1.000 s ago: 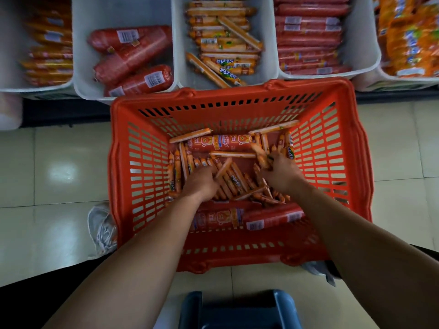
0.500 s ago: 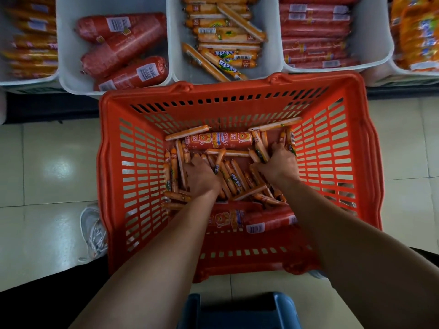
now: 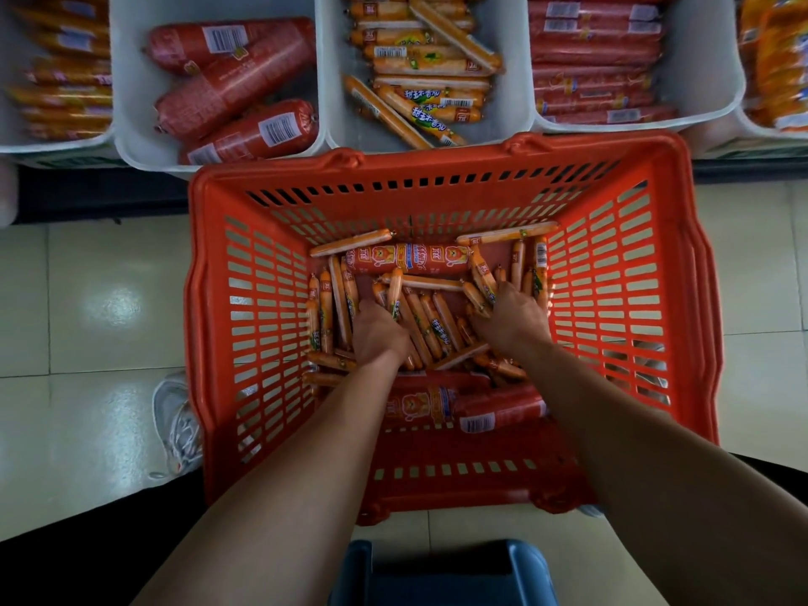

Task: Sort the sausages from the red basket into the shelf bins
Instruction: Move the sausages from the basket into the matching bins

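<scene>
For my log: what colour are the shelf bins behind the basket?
White, or pale grey in this light; the bins show best in the head view.

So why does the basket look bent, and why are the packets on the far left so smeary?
Head view: the wide-angle lens bows the rim of the red basket. Head view: the far-left bin is blurred near the frame edge, while the thin sausages in the middle are sharp. Head view: bright glare patches sit on the floor tiles, and the forearms at the bottom are dim.
</scene>
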Tool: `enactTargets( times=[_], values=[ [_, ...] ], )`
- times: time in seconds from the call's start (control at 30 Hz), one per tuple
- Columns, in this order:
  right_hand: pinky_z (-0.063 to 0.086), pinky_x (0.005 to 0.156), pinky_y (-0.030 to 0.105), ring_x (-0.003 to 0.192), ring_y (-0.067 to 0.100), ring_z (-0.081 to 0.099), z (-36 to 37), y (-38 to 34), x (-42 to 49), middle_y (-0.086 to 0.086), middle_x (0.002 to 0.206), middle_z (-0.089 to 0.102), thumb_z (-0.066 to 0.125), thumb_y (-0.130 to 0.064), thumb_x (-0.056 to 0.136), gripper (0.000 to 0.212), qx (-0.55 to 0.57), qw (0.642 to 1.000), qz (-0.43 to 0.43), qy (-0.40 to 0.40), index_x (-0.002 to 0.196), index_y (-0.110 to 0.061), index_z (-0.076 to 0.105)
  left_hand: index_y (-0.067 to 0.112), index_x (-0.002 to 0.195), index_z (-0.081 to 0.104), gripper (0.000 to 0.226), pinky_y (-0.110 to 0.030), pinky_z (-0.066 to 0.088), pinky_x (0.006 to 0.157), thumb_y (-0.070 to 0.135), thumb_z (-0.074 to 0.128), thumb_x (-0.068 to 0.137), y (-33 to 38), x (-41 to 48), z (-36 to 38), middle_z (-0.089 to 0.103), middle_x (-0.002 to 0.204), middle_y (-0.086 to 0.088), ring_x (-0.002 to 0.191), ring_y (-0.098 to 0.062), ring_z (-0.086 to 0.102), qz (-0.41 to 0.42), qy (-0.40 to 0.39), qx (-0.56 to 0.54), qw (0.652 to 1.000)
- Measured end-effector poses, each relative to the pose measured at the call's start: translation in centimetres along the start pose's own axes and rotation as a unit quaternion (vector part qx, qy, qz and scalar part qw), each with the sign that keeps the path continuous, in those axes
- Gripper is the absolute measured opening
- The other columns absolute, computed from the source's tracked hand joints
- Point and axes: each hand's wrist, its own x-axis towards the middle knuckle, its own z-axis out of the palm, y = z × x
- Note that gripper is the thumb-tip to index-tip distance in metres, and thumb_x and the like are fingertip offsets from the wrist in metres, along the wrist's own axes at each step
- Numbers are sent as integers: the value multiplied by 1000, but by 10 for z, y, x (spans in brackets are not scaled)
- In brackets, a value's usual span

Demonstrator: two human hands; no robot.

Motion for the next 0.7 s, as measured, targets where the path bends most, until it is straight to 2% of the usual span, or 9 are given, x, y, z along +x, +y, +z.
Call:
enactTargets(
  times=[0.07, 0.17, 0.27, 0.37, 0.43, 0.5, 0.57, 0.63, 0.7],
  values=[
    [24, 117, 47, 113, 33, 60, 1, 1, -3, 13, 112, 66, 65, -41, 89, 53, 9, 1000, -4, 7, 127, -9, 48, 5, 122, 52, 33, -34, 45, 79, 23, 63, 96, -1, 1, -2, 60, 122, -14, 112, -32, 60, -3, -6, 9, 1000],
    [44, 102, 45, 111, 33, 59, -2, 4, -6, 14, 116, 64, 67, -37, 90, 49, 58, 998, -3, -3, 126, -10, 49, 5, 119, 54, 31, -32, 42, 73, 27, 60, 98, 1, -1, -5, 61, 119, -13, 108, -30, 61, -2, -18, 23, 1000],
    [44, 103, 45, 112, 34, 59, -4, 9, -4, 15, 117, 63, 67, -36, 91, 48, 102, 994, -9, -25, 127, -9, 49, 4, 130, 46, 40, -33, 44, 76, 28, 57, 100, 3, -4, -6, 58, 127, -15, 112, -33, 60, -6, -30, 13, 999],
    [24, 117, 47, 119, 35, 57, -4, 10, -4, 15, 120, 64, 62, -41, 93, 49, 66, 996, -31, -42, 129, -10, 48, 3, 135, 41, 43, -37, 45, 84, 28, 53, 102, 5, -10, -7, 55, 132, -17, 118, -35, 57, -9, -33, 14, 999],
    [19, 119, 48, 120, 34, 56, -5, 9, -5, 13, 121, 64, 59, -40, 95, 45, 52, 997, -46, -43, 128, -10, 49, 4, 136, 40, 41, -36, 42, 81, 25, 51, 103, 6, -13, -8, 55, 133, -17, 120, -35, 56, -12, -30, 9, 999],
    [27, 116, 52, 117, 34, 57, -5, 9, -6, 12, 119, 64, 61, -38, 94, 40, 71, 995, -52, -45, 123, -11, 52, 6, 135, 40, 39, -36, 43, 81, 24, 51, 103, 7, -15, -11, 57, 132, -17, 119, -35, 57, -11, -23, -1, 1000],
    [35, 110, 55, 114, 33, 59, -7, 10, -7, 11, 115, 65, 63, -37, 92, 35, 96, 992, -60, -51, 116, -13, 55, 7, 138, 39, 41, -38, 46, 87, 27, 49, 104, 8, -20, -18, 55, 136, -17, 122, -35, 56, -4, -21, -10, 1000],
    [42, 104, 52, 110, 31, 60, -12, 9, -10, 8, 112, 65, 65, -37, 91, 33, 116, 989, -72, -59, 115, -15, 55, 6, 145, 35, 47, -37, 45, 90, 29, 47, 105, 11, -27, -26, 51, 142, -16, 127, -34, 53, 14, -26, -17, 999],
    [49, 94, 45, 103, 28, 61, -18, 6, -15, 5, 108, 64, 66, -36, 91, 33, 137, 985, -84, -66, 115, -16, 54, 7, 147, 34, 48, -33, 42, 81, 29, 45, 106, 14, -34, -33, 53, 141, -15, 124, -32, 55, 39, -19, -23, 999]
  ],
)
